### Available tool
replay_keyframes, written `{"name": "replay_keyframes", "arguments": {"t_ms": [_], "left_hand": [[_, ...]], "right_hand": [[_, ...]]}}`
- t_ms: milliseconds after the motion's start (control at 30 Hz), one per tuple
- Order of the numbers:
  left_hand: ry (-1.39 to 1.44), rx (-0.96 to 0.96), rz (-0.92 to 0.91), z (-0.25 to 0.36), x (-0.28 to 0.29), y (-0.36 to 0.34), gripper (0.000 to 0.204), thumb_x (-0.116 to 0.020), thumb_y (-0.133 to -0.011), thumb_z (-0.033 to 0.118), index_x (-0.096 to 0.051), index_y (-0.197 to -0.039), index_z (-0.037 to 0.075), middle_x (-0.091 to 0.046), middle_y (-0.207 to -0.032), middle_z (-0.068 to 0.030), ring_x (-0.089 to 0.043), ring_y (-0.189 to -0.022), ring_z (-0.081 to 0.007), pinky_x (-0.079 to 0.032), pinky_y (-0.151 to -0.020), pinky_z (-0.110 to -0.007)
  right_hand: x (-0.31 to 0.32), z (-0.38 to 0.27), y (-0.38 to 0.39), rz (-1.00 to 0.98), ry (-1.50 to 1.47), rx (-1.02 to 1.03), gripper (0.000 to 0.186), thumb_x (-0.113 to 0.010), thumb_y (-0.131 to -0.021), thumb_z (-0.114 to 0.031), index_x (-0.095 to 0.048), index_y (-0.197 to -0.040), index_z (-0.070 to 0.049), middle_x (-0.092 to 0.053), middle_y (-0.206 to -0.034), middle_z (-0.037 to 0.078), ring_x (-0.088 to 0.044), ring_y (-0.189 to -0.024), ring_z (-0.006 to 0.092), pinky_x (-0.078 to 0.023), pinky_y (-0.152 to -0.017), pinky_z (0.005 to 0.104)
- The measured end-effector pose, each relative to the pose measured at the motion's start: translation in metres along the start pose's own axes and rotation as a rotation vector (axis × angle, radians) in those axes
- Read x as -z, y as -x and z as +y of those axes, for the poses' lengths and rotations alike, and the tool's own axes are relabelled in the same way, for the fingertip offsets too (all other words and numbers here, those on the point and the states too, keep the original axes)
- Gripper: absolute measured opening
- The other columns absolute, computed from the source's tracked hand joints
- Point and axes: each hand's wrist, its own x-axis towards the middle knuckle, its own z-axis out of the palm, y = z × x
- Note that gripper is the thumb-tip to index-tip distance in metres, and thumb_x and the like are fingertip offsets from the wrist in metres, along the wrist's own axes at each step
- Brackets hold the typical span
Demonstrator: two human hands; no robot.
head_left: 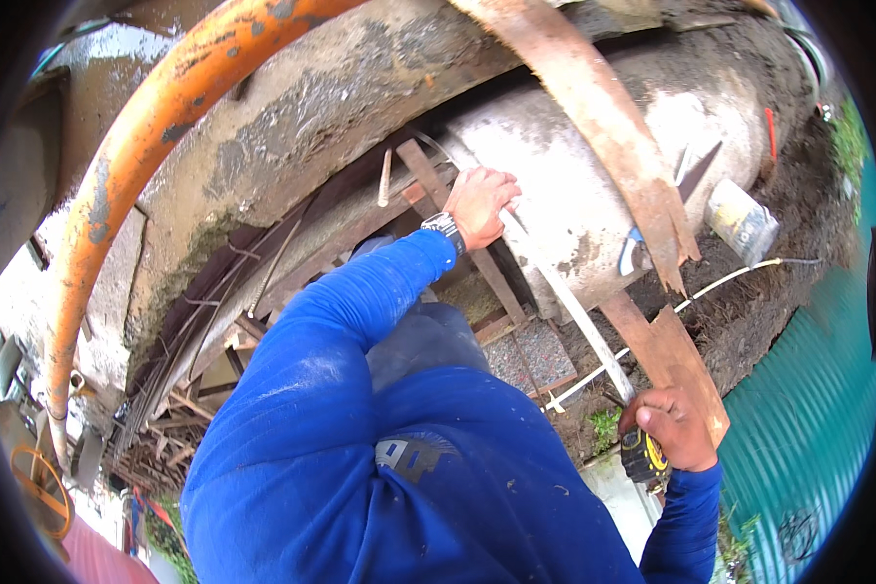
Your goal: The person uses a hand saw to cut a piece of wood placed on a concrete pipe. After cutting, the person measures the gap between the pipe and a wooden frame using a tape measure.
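A tape measure (643, 457) with a yellow and black case hangs at my right hand (674, 426), whose fingers are closed around it. Its pale blade (572, 302) stretches up and left across the edge of the large grey rounded concrete surface (516, 127). At the blade's far end, my left hand (481, 206), with a watch on the wrist, grips it with curled fingers beside a wooden frame (494, 284). The exact fingertip hold is partly hidden. Near my right hand lies a broken plywood piece (679, 362).
A long curved plywood strip (603, 107) crosses the concrete. Right of it are a blue-handled tool (630, 250), a white container (742, 222) and a red stick (772, 134). An orange pipe (102, 185) arches at left. Green corrugated sheeting (808, 389) borders the right.
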Motion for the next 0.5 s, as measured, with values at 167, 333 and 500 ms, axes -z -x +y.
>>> {"name": "replay_keyframes", "arguments": {"t_ms": [167, 333, 500], "left_hand": [[-0.057, -0.221, -0.236, 0.062, 0.003, -0.005, 0.011, -0.067, -0.086, 0.018, -0.070, -0.096, 0.013, -0.068, -0.104, -0.0054, -0.062, -0.110, -0.0278, -0.043, -0.101, -0.047], [-0.125, -0.400, -0.519, 0.111, -0.030, 0.009, 0.025, -0.078, -0.080, 0.030, -0.061, -0.084, 0.012, -0.068, -0.081, -0.0111, -0.068, -0.084, -0.0353, -0.053, -0.079, -0.051], [-0.232, -0.441, -0.876, 0.162, -0.038, 0.038, 0.036, -0.073, -0.091, 0.044, -0.065, -0.094, 0.010, -0.072, -0.083, -0.0160, -0.071, -0.086, -0.0391, -0.055, -0.077, -0.050]], "right_hand": [[-0.001, 0.115, 0.094, 0.181, 0.005, -0.038, 0.036, -0.061, -0.099, -0.028, -0.073, -0.086, 0.004, -0.069, -0.075, 0.009, -0.062, -0.076, 0.0145, -0.048, -0.072, 0.0308], [-0.019, 0.276, 0.145, 0.371, 0.130, -0.122, 0.024, -0.061, -0.092, -0.018, -0.074, -0.085, 0.001, -0.071, -0.076, 0.009, -0.066, -0.077, 0.0179, -0.051, -0.073, 0.0326], [-0.085, 0.409, 0.132, 0.461, 0.037, -0.042, 0.020, -0.061, -0.086, -0.015, -0.072, -0.083, 0.002, -0.071, -0.077, 0.010, -0.066, -0.077, 0.0191, -0.052, -0.076, 0.0341]]}}
